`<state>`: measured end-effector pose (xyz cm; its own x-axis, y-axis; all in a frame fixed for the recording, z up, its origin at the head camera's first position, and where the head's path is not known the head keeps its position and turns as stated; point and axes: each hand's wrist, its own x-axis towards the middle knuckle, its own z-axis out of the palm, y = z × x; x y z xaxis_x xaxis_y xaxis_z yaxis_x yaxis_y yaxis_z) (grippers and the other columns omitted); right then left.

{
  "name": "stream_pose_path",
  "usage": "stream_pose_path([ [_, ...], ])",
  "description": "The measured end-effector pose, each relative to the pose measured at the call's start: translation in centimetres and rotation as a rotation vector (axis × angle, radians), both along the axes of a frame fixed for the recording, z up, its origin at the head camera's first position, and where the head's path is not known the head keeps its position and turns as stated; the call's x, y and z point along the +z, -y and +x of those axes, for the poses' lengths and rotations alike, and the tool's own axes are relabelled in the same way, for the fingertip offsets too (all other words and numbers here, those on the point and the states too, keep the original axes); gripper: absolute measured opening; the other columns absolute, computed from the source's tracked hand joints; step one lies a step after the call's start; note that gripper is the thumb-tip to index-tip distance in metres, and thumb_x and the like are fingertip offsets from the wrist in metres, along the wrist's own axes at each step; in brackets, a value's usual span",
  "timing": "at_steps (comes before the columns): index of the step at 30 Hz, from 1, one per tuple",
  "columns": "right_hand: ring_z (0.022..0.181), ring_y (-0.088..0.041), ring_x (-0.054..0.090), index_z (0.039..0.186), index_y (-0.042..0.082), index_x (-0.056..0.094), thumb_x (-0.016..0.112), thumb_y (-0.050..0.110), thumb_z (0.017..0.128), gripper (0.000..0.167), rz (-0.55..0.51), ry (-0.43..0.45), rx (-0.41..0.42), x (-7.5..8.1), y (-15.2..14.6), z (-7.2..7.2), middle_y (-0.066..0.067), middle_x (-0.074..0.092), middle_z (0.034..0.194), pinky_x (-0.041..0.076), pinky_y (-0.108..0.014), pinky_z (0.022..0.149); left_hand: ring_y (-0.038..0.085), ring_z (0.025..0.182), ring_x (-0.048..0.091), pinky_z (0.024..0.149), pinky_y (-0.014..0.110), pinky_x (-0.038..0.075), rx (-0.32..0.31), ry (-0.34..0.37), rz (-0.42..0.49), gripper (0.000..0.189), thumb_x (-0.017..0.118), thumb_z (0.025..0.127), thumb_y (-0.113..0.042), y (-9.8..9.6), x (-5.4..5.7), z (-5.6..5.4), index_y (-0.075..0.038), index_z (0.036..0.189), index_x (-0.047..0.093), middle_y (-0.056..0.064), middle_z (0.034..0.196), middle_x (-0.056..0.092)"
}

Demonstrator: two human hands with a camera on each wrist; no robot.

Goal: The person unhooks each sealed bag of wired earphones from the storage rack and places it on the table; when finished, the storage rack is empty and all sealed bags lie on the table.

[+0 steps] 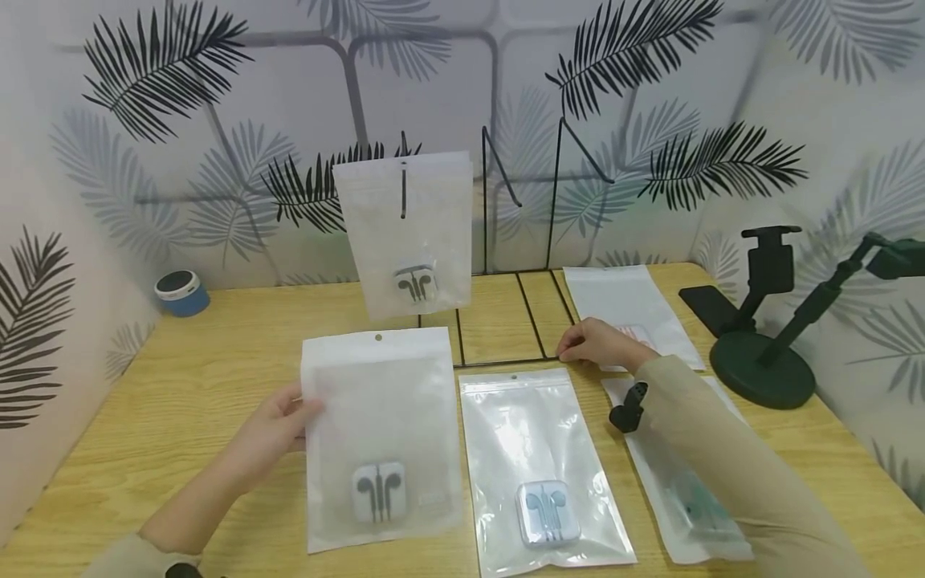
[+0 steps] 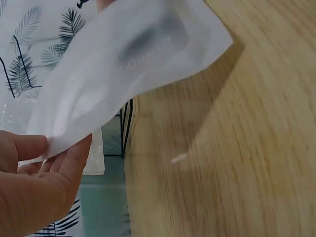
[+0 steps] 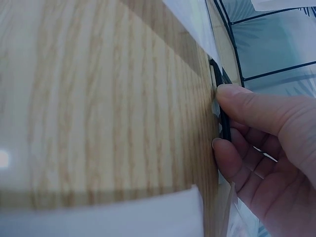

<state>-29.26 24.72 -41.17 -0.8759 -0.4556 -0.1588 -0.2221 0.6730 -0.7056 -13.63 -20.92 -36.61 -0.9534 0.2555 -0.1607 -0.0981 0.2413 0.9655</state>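
My left hand point(image 1: 278, 421) pinches the left edge of a white zip bag point(image 1: 386, 417), raised off the table as the left wrist view shows. A boxed pair of earphones point(image 1: 379, 491) shows through its lower part. With thumb and fingers, my right hand point(image 1: 605, 343) grips the front right corner of a black wire display rack point(image 3: 224, 126). Another earphone bag point(image 1: 408, 233) hangs from the rack's left hook. Between my hands, a clear-fronted zip bag point(image 1: 520, 433) with boxed earphones lies flat on the table.
A white bag point(image 1: 614, 289) lies behind my right hand, and another bag point(image 1: 658, 474) is partly under my right forearm. A dark green stand point(image 1: 762, 365) and a black flat object point(image 1: 708, 309) are at right. A blue-and-white round object point(image 1: 182, 295) stands at back left.
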Motion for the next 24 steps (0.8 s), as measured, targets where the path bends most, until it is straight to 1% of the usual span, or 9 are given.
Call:
stream_pose_path([
  [2, 0.065, -0.014, 0.051, 0.086, 0.001, 0.068, 0.065, 0.006, 0.086, 0.007, -0.001, 0.003, 0.0, -0.1, 0.0, -0.1, -0.002, 0.064, 0.08, 0.046, -0.027, 0.057, 0.025, 0.089, 0.06, 0.074, 0.039, 0.052, -0.035, -0.019, -0.06, 0.043, 0.046, 0.098, -0.017, 0.3, -0.1, -0.2, 0.008, 0.131, 0.036, 0.021, 0.109, 0.057],
  [6, 0.064, -0.014, 0.051, 0.087, 0.0, 0.069, 0.064, 0.005, 0.085, 0.007, 0.001, 0.01, -0.006, -0.1, 0.0, -0.1, -0.003, 0.064, 0.079, 0.045, -0.027, 0.056, 0.023, 0.073, 0.06, 0.064, 0.035, 0.053, -0.117, -0.019, -0.158, 0.037, 0.053, 0.095, -0.017, 0.9, -0.4, -0.6, 0.011, 0.118, 0.047, 0.013, 0.09, 0.062],
  [8, 0.064, -0.014, 0.05, 0.087, 0.0, 0.069, 0.064, 0.005, 0.086, 0.007, 0.003, 0.006, -0.002, -0.1, 0.0, -0.1, -0.003, 0.064, 0.08, 0.045, -0.027, 0.056, 0.021, 0.067, 0.058, 0.06, 0.033, 0.051, -0.155, -0.016, -0.214, 0.033, 0.055, 0.094, -0.02, 1.1, -0.6, -0.7, 0.009, 0.111, 0.052, 0.009, 0.081, 0.061],
  [11, 0.065, -0.014, 0.051, 0.087, 0.001, 0.069, 0.064, 0.006, 0.086, 0.007, 0.006, 0.004, -0.006, -0.1, 0.0, -0.1, -0.003, 0.064, 0.08, 0.045, -0.027, 0.057, 0.019, 0.062, 0.056, 0.056, 0.031, 0.049, -0.2, -0.012, -0.302, 0.028, 0.058, 0.092, -0.023, 1.4, -1.0, -1.0, 0.003, 0.1, 0.058, 0.006, 0.072, 0.058],
  [13, 0.065, -0.014, 0.051, 0.087, 0.001, 0.069, 0.064, 0.006, 0.086, 0.007, 0.005, 0.001, -0.002, -0.2, 0.0, -0.1, -0.003, 0.064, 0.08, 0.045, -0.027, 0.057, 0.018, 0.059, 0.055, 0.054, 0.031, 0.049, -0.22, -0.017, -0.351, 0.025, 0.059, 0.091, -0.025, 1.6, -1.4, -1.3, 0.0, 0.093, 0.058, 0.004, 0.068, 0.057],
  [16, 0.064, -0.014, 0.051, 0.087, 0.0, 0.069, 0.065, 0.006, 0.085, 0.007, 0.005, -0.002, 0.001, -0.3, 0.0, -0.1, -0.003, 0.064, 0.08, 0.045, -0.027, 0.057, 0.016, 0.055, 0.054, 0.052, 0.031, 0.048, -0.249, -0.023, -0.395, 0.023, 0.059, 0.091, -0.023, 1.7, -1.9, -1.7, -0.002, 0.083, 0.056, 0.003, 0.062, 0.055],
  [18, 0.064, -0.014, 0.051, 0.087, 0.0, 0.069, 0.065, 0.006, 0.086, 0.007, 0.005, -0.002, 0.001, -0.3, 0.0, -0.1, -0.003, 0.064, 0.08, 0.045, -0.027, 0.057, 0.015, 0.053, 0.052, 0.05, 0.029, 0.047, -0.26, -0.024, -0.414, 0.023, 0.06, 0.091, -0.022, 1.7, -2.1, -2.0, -0.003, 0.078, 0.054, 0.002, 0.059, 0.053],
  [24, 0.064, -0.014, 0.051, 0.087, 0.001, 0.069, 0.064, 0.006, 0.086, 0.007, 0.018, 0.0, -0.008, -0.2, 0.1, -0.2, -0.002, 0.064, 0.079, 0.045, -0.027, 0.057, 0.013, 0.049, 0.053, 0.047, 0.027, 0.044, -0.277, -0.033, -0.472, 0.019, 0.061, 0.089, -0.019, 1.5, -2.3, -2.5, -0.004, 0.078, 0.057, 0.001, 0.057, 0.053],
])
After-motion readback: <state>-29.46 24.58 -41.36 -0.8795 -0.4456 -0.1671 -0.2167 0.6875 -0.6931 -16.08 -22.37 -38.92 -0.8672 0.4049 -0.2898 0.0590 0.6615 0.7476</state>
